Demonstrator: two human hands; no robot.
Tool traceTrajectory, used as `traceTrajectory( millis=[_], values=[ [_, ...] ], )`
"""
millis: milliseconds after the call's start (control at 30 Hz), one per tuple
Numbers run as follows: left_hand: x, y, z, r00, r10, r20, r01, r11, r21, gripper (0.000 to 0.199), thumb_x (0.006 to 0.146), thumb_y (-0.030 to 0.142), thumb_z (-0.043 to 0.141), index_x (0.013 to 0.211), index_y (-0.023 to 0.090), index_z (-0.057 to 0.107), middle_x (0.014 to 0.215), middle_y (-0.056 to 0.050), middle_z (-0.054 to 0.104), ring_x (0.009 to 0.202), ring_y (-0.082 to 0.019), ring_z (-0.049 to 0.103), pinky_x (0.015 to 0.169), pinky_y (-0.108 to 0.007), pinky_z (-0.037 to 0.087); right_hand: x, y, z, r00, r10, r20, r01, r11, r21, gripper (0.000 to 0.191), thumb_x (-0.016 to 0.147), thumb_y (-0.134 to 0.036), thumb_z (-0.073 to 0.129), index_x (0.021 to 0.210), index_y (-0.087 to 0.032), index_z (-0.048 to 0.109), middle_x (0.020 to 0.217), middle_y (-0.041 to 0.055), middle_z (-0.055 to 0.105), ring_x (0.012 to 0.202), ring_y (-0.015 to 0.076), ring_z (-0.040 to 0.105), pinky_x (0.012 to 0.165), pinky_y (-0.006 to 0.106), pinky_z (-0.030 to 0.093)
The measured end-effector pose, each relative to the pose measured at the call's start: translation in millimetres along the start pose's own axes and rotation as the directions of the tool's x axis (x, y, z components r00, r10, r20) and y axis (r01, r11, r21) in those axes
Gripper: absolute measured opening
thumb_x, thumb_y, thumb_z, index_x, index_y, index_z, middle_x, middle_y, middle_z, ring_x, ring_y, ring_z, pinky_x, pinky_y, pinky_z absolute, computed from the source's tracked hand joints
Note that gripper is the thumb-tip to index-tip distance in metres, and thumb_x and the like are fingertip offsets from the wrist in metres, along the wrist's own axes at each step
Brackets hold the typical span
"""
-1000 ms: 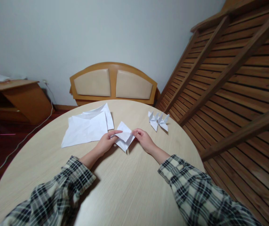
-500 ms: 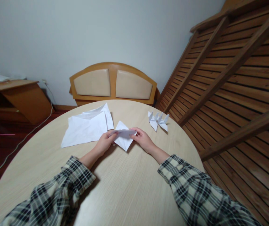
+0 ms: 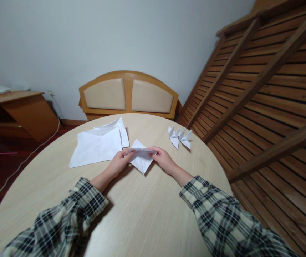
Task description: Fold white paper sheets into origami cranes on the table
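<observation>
A folded white sheet of paper (image 3: 142,162), diamond-shaped with a raised flap across its middle, is held between both hands just over the round table. My left hand (image 3: 119,162) pinches its left corner, thumb on top. On the opposite corner, my right hand (image 3: 163,160) grips with thumb and fingers closed. The fingertips beneath the paper are hidden. To the left lie white paper sheets (image 3: 96,148), overlapping, close to my left hand. Two folded paper cranes (image 3: 174,138) stand side by side beyond my right hand.
The round wooden table (image 3: 142,221) fills the foreground. Behind it stands a padded headboard (image 3: 128,93) against the wall. A slatted wooden frame (image 3: 273,96) leans at the right. At the left are a wooden desk (image 3: 32,114) and a white cable (image 3: 26,159) on the floor.
The folded paper has shifted slightly toward me, and its raised flap looks a little flatter. Both hands keep their grip and have barely moved.
</observation>
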State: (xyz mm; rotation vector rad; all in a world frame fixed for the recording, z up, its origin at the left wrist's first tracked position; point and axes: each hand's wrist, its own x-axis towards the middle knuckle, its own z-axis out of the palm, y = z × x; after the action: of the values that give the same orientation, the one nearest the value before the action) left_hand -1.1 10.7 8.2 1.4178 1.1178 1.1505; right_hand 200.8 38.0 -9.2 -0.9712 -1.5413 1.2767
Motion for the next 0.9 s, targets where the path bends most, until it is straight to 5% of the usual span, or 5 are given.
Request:
traceTrajectory(
  millis=[333,667,900],
  values=[
    [0,3,-0.6,0.999,0.016,0.040,-0.017,0.999,0.042,0.028,0.078,0.039,0.061,0.088,0.015,0.071,0.078,-0.005,0.065,0.069,-0.017,0.051,0.063,-0.028,0.037,-2,-5,0,0.998,0.063,0.028,-0.064,0.998,0.024,0.021,0.076,-0.031,0.064,0.092,-0.019,0.071,0.091,0.0043,0.069,0.085,0.0190,0.059,0.082,0.035,0.043],
    [1,2,-2.5,0.999,0.022,0.040,-0.025,0.996,0.086,0.027,0.070,0.024,0.060,0.093,0.015,0.069,0.083,-0.006,0.067,0.075,-0.019,0.054,0.071,-0.031,0.041,-3,-8,0,0.999,0.037,0.014,-0.036,0.998,-0.053,0.023,0.080,-0.037,0.060,0.088,-0.017,0.069,0.079,0.0028,0.064,0.073,0.0167,0.053,0.071,0.031,0.038],
    [4,-6,-3.1,0.999,0.040,0.014,-0.042,0.989,0.143,0.030,0.075,0.031,0.057,0.095,0.013,0.068,0.088,-0.008,0.068,0.081,-0.022,0.057,0.078,-0.035,0.041,-3,-6,0,0.998,-0.045,0.037,0.051,0.982,-0.182,0.019,0.082,-0.034,0.057,0.077,-0.017,0.062,0.071,0.0003,0.054,0.069,0.0148,0.047,0.065,0.028,0.035]
  ],
)
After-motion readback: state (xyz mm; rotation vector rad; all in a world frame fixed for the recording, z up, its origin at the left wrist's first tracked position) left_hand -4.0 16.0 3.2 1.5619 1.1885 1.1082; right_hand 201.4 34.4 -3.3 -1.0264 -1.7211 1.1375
